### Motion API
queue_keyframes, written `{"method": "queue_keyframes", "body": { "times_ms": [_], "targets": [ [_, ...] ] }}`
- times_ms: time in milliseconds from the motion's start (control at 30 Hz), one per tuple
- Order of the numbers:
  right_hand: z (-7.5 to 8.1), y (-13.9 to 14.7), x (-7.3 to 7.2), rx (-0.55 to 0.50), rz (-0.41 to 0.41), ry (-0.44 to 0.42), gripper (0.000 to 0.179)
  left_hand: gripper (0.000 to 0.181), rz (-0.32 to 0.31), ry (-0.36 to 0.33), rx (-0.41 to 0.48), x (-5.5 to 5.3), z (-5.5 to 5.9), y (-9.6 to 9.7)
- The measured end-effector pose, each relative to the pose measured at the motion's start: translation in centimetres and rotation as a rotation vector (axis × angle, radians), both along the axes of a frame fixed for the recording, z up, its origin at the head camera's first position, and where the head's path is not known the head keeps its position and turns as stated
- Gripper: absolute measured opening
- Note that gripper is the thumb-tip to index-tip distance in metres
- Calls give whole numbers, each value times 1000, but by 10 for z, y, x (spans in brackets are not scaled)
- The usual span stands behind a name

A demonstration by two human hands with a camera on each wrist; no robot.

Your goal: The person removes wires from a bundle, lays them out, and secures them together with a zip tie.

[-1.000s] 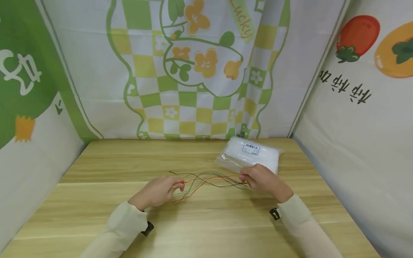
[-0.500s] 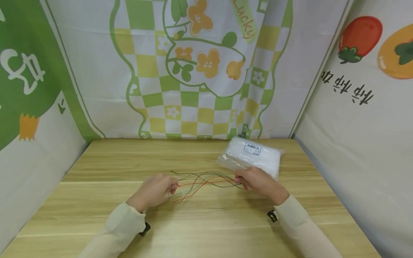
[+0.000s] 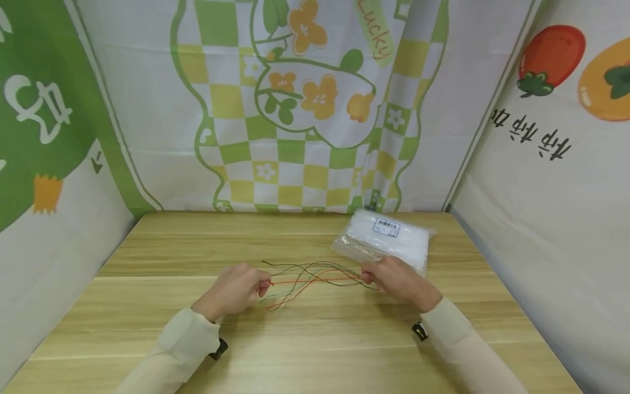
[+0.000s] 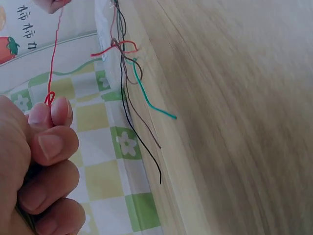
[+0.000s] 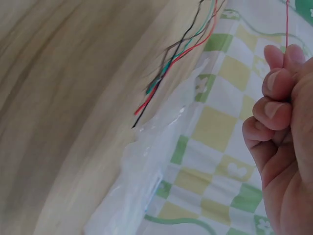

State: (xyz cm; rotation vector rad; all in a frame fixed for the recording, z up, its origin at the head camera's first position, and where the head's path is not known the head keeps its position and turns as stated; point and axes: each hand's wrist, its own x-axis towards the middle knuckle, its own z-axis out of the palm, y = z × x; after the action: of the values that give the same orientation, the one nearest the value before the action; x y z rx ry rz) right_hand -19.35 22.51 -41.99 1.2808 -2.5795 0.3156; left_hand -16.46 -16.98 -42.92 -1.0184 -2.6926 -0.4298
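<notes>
A thin red cord (image 3: 295,282) runs straight between my two hands, above the wooden table. My left hand (image 3: 238,291) pinches one end of it between thumb and forefinger, the other fingers curled in. In the left wrist view a small red loop (image 4: 49,98) stands at those fingertips. My right hand (image 3: 400,279) pinches the other end, also with curled fingers. Beneath lie several loose cords in a crossing bundle: a teal cord (image 4: 155,107), a black cord (image 4: 123,105), a brown cord (image 4: 146,129) and another red cord (image 5: 200,43).
A clear plastic bag (image 3: 389,238) with white contents and a barcode label lies behind my right hand, partly hidden by it. The wooden table (image 3: 315,350) ends at a patterned curtain (image 3: 315,175) at the back, with printed cloth on both sides.
The red cord between my hands has gone from slightly slack to straight. My left hand has drawn a little leftward; the right hand has shifted only slightly. The loose cords lie much as before.
</notes>
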Motion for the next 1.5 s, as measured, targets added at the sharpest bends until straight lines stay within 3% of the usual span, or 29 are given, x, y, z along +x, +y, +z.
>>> {"method": "queue_keyframes", "body": {
  "times_ms": [167, 467, 767, 1100, 1300, 1500],
  "targets": [
    [-2, 2, -1, -1, -8, -29, 24, 42, -18, -55, 32, -2, -1, -2],
    [0, 4, -3, -17, 11, 0, 22, 40, -31, -177, 71, -3, 1, -2],
    [-2, 7, -5, -36, 2, -63, 22, 40, -15, -184, 45, -10, -1, 0],
    [-16, 18, -8, -109, 29, -75, 26, 39, -54, -169, 38, -13, -6, 6],
    [-27, 21, -12, -81, -14, -109, 28, 41, -48, -214, 41, -11, -9, 4],
    [-26, 18, -12, -68, -21, -149, 32, 37, -51, -279, 39, -10, -7, -1]
  ]
}}
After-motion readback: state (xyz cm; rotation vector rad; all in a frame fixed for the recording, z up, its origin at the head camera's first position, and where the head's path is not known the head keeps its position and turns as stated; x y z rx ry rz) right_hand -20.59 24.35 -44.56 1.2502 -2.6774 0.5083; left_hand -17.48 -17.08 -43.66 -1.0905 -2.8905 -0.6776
